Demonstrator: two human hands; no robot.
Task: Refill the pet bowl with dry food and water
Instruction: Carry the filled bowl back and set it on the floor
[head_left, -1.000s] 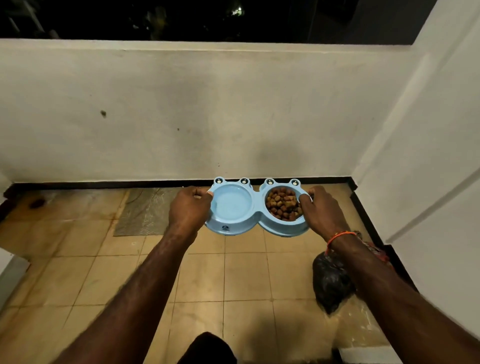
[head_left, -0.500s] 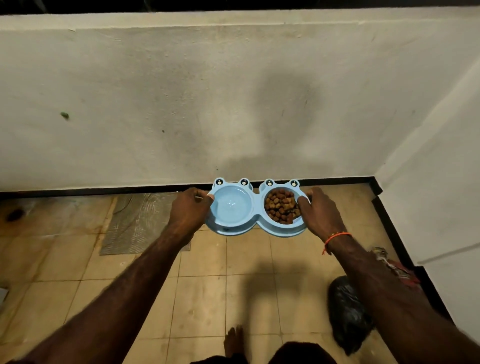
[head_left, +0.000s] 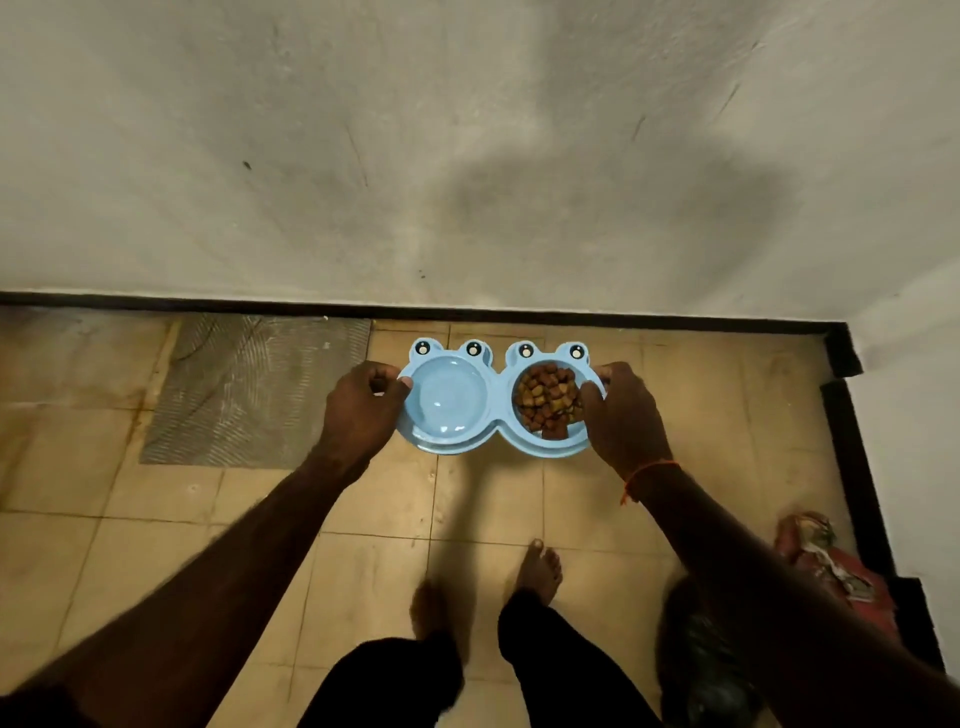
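A light-blue double pet bowl (head_left: 497, 396) with frog-eye knobs is held low over the tiled floor, close to the wall. Its left well (head_left: 448, 401) holds clear water. Brown dry kibble (head_left: 549, 397) fills the right well. My left hand (head_left: 358, 410) grips the bowl's left rim, thumb over the edge. At the other end, my right hand (head_left: 623, 415) grips the right rim with fingers curled round it.
A white wall (head_left: 467, 156) with a black skirting rises just behind the bowl. A grey mat (head_left: 254, 389) lies on the floor to the left. A black bag (head_left: 711, 660) and a red packet (head_left: 831, 566) sit at the right. My bare feet (head_left: 540, 571) stand below the bowl.
I have stepped closer to the wall and bent down; the bowl, still held by both hands, has come lower toward the floor. My feet now show.
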